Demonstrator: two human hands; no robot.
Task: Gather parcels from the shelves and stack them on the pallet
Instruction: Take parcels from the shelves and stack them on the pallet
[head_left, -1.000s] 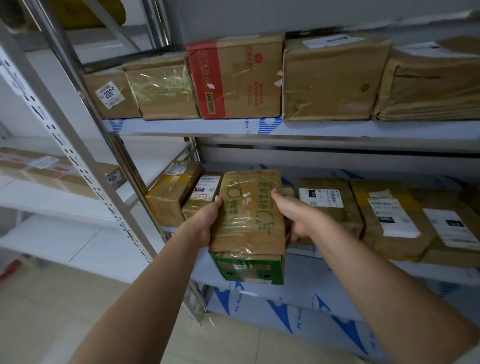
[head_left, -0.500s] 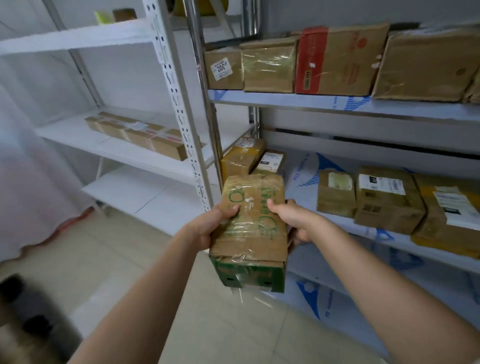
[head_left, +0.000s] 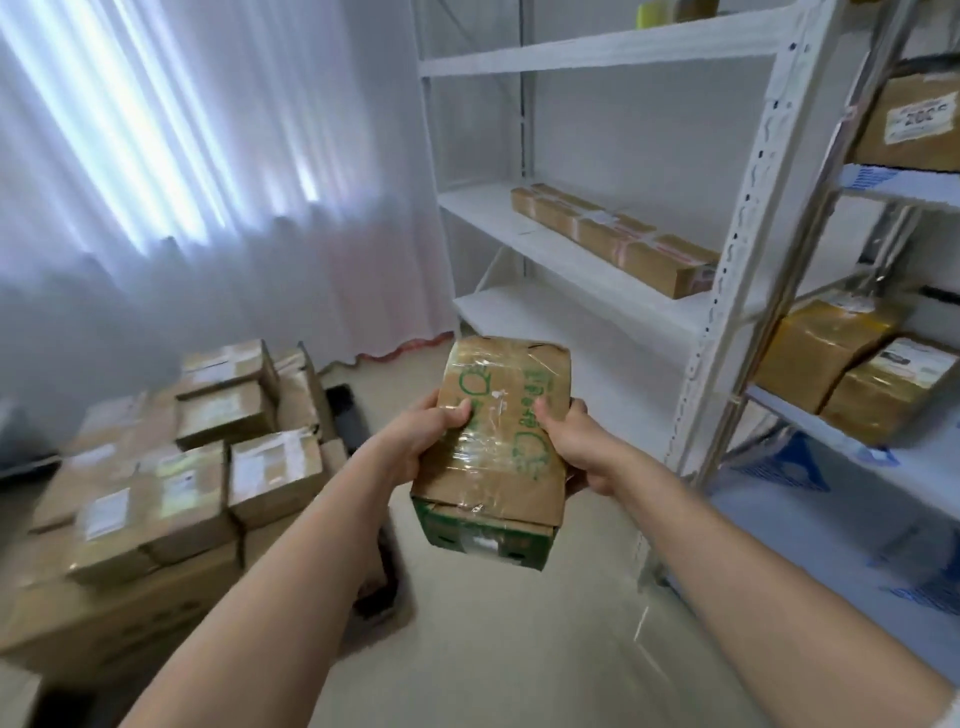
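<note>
A brown cardboard parcel with green printing and clear tape (head_left: 501, 441) is held up in mid-air between both hands, above the pale tiled floor (head_left: 519, 649) and clear of every shelf. The left hand (head_left: 415, 444) grips its left side, thumb curled over the top face and the other fingers hidden beneath; the right hand (head_left: 574, 447) does the same on the right side — thumb pressed on the printed face, fingers wrapped under the edge. The parcel tilts with its green-banded end toward the camera.

To the lower left stands a stack of brown cardboard boxes with white labels (head_left: 171, 478), blurred, resting on a dark pallet (head_left: 384, 571) whose edge shows beside them. A white metal shelving unit (head_left: 737, 291) rises on the right, carrying one long flat cardboard package (head_left: 613, 239) on its middle shelf. Further right, a second rack holds more taped brown parcels (head_left: 852, 374) — two side by side on the lower board. A white curtain (head_left: 182, 182) hangs behind the stack.
</note>
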